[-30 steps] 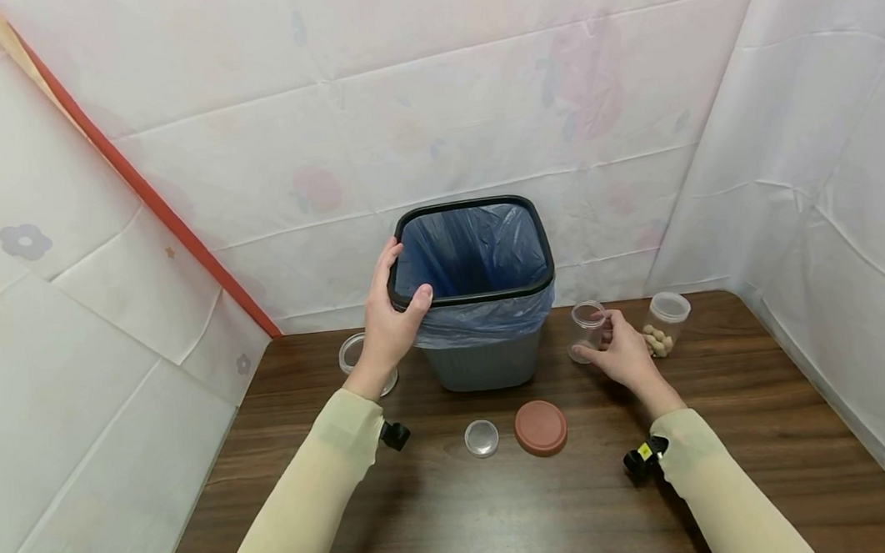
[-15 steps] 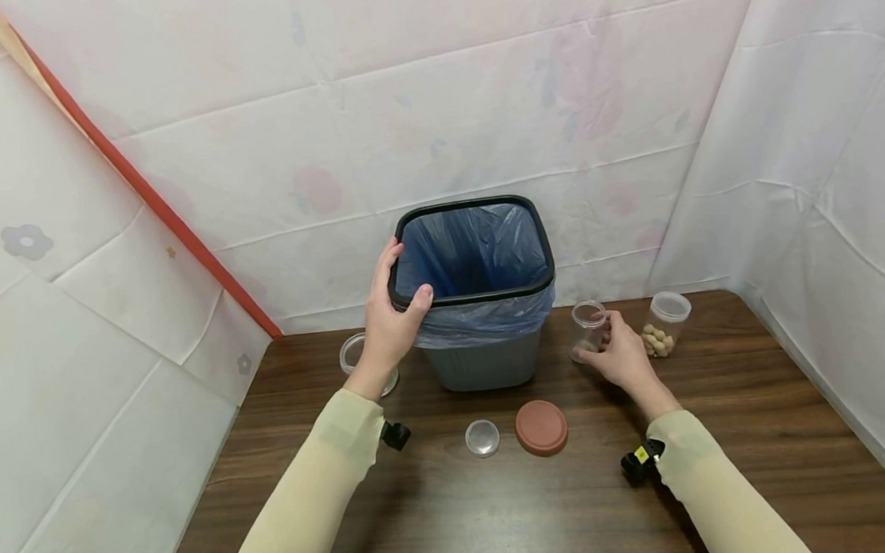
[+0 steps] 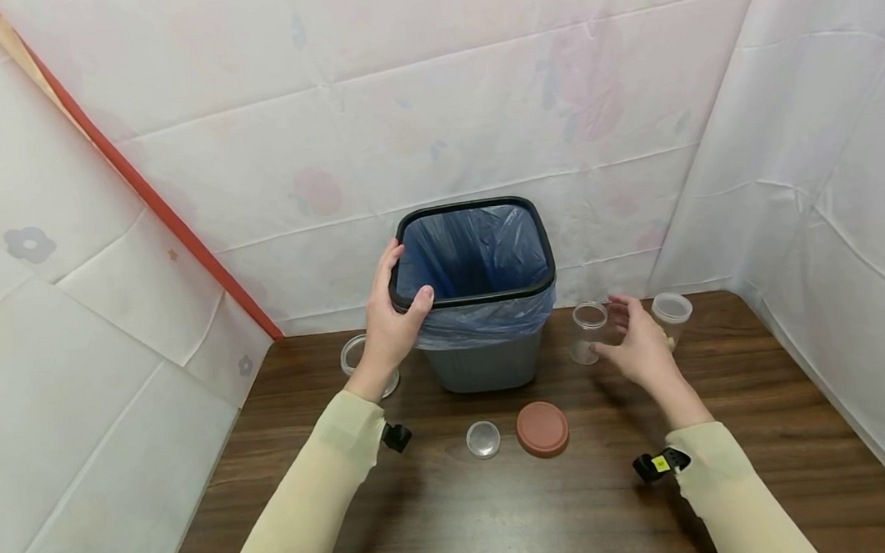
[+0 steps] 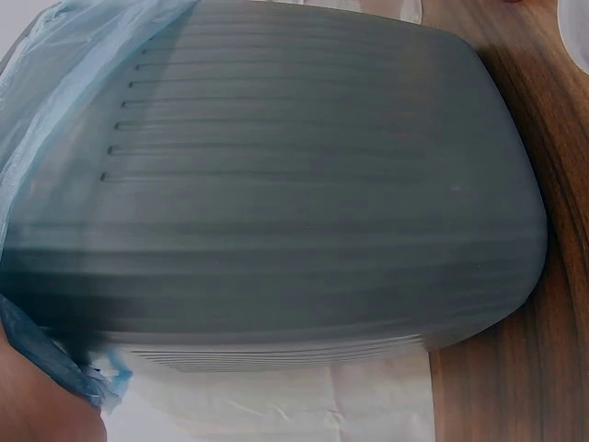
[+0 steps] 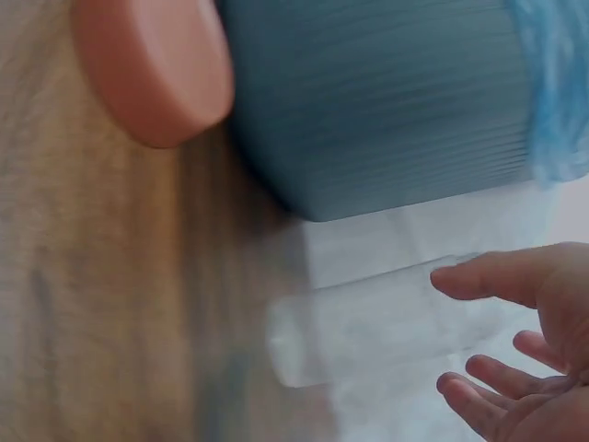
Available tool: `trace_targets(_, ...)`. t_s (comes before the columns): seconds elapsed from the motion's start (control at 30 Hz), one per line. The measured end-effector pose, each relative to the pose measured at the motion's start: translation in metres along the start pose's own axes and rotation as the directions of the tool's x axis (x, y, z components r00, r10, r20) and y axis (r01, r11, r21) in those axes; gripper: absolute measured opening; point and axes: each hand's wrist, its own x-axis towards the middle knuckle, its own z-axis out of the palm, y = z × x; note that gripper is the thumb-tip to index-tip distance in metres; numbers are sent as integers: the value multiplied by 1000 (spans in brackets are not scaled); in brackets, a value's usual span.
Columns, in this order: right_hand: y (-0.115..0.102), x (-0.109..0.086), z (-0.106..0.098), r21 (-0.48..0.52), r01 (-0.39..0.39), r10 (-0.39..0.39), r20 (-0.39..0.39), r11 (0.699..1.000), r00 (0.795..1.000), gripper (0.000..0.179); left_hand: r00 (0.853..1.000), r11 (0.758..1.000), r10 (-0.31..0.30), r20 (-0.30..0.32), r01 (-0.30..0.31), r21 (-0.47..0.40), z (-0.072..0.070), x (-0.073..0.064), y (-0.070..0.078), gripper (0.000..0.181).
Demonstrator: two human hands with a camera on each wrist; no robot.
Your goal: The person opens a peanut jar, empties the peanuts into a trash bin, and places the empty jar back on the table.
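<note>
A grey trash bin (image 3: 481, 366) with a black rim and a blue plastic liner (image 3: 478, 241) stands upright at the back of the table. My left hand (image 3: 388, 321) grips the rim at its left corner, thumb on the front edge. Right of the bin an uncovered clear jar (image 3: 584, 340) stands upright, with nothing visible inside. Beside that jar is my right hand (image 3: 641, 345), its fingers spread and holding nothing; a gap shows between the hand (image 5: 525, 359) and the jar (image 5: 359, 327) in the right wrist view. A second jar (image 3: 672, 308), holding pale nut-like pieces, is partly hidden behind this hand.
A red-brown round lid (image 3: 542, 428) and a small clear lid (image 3: 484, 440) lie in front of the bin. Another clear container (image 3: 352, 356) is partly covered by my left hand. A white patterned cloth (image 3: 478, 99) hangs close behind the table (image 3: 612, 510).
My right hand has let go of the clear jar and drawn off to the right, towards the jar with the pieces. My left hand stays on the bin's rim.
</note>
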Motion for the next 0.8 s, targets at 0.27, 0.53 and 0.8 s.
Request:
trace_targets(0.27,-18,-2,-30,-126,8,-43,-282,992,959,57,1000,1000,-14,11,14,1,0,2,0,98)
trace_targets(0.53,3,4,-52,-104,-67,18,-412,992,911,63,1000,1000,-18,18,18,6,1,3,0,95)
trace_targets(0.8,38,5,-52,-31,-148,124,-389,989,913,92,999,1000,-26,21,26,12,-1,2,-2,93)
